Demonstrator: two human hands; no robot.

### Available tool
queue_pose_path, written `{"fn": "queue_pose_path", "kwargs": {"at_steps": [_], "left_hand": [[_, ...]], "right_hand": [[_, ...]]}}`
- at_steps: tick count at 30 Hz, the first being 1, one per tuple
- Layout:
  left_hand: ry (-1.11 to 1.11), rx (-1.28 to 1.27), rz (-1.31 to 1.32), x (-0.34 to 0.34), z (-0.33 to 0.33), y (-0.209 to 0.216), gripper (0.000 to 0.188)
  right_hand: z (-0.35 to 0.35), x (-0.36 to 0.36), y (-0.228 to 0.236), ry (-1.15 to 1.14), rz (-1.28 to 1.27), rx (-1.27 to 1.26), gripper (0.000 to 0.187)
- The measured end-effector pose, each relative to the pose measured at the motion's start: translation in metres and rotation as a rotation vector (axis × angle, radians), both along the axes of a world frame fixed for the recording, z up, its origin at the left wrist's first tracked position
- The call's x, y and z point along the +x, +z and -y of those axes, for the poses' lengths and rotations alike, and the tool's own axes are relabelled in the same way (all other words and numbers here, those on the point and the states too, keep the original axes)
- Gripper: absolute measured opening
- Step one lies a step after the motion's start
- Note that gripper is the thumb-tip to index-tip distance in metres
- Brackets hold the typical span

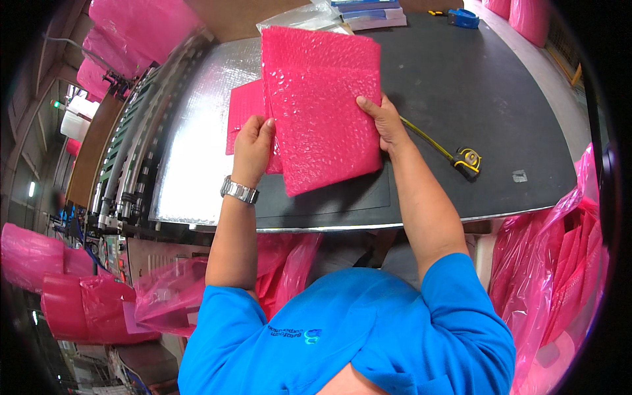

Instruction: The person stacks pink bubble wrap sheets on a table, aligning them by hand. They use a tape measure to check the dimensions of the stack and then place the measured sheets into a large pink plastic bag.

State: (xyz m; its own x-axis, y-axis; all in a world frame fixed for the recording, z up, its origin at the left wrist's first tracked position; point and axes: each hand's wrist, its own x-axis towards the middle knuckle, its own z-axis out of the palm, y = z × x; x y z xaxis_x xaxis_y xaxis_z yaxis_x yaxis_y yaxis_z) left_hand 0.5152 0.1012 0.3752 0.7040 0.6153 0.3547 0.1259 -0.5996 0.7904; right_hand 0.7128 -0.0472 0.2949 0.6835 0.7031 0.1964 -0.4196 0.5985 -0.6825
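Note:
Both of my hands hold up a pink bubble-wrap bag point(322, 118) above the dark table. My left hand point(253, 148) pinches its left edge, thumb on top. At the right edge, my right hand point(385, 122) grips it with the thumb on the front face and the fingers behind, mostly hidden. Another pink bubble-wrap piece point(245, 108) shows behind the bag at the left; whether it lies on the table or is held too, I cannot tell. A yellow and black tape measure point(467, 162) lies to the right, its blade running out toward my right hand.
Silver foil sheeting point(197, 145) covers the table's left part beside a machine with rollers point(135, 151). Papers and blue pads point(372, 14) lie at the far edge, near a blue tape dispenser point(463, 18). Clear pink plastic with pink bags point(559, 270) stands at the right.

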Motion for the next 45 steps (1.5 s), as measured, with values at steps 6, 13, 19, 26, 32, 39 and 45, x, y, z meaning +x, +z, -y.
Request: {"fn": "queue_pose_path", "kwargs": {"at_steps": [6, 13, 19, 26, 32, 39, 45], "left_hand": [[0.318, 0.294, 0.204, -0.013, -0.006, -0.015, 0.038], [0.444, 0.079, 0.473, -0.103, -0.013, 0.002, 0.033], [1.007, 0.543, 0.542, -0.288, -0.051, 0.019, 0.015], [1.495, 0.122, 0.303, -0.490, -0.119, 0.049, 0.029], [1.309, -0.070, -0.569, -0.543, -0.194, 0.063, 0.038], [0.879, 0.396, -1.268, -0.628, -0.281, 0.006, 0.045], [0.950, 0.185, -1.028, -0.637, -0.312, -0.007, 0.044]], "right_hand": [[-0.006, -0.014, 0.006, -0.053, 0.020, 0.009, 0.048], [-0.003, 0.015, -0.018, 0.057, -0.159, -0.014, 0.041], [0.003, 0.033, -0.040, 0.010, -0.053, -0.116, 0.051], [0.003, 0.035, -0.040, 0.016, -0.062, -0.183, 0.050], [0.004, 0.027, -0.033, 0.024, -0.099, -0.217, 0.051], [0.008, 0.024, -0.034, 0.115, -0.112, -0.185, 0.051], [0.008, 0.022, -0.033, -0.036, -0.034, -0.159, 0.047]]}}
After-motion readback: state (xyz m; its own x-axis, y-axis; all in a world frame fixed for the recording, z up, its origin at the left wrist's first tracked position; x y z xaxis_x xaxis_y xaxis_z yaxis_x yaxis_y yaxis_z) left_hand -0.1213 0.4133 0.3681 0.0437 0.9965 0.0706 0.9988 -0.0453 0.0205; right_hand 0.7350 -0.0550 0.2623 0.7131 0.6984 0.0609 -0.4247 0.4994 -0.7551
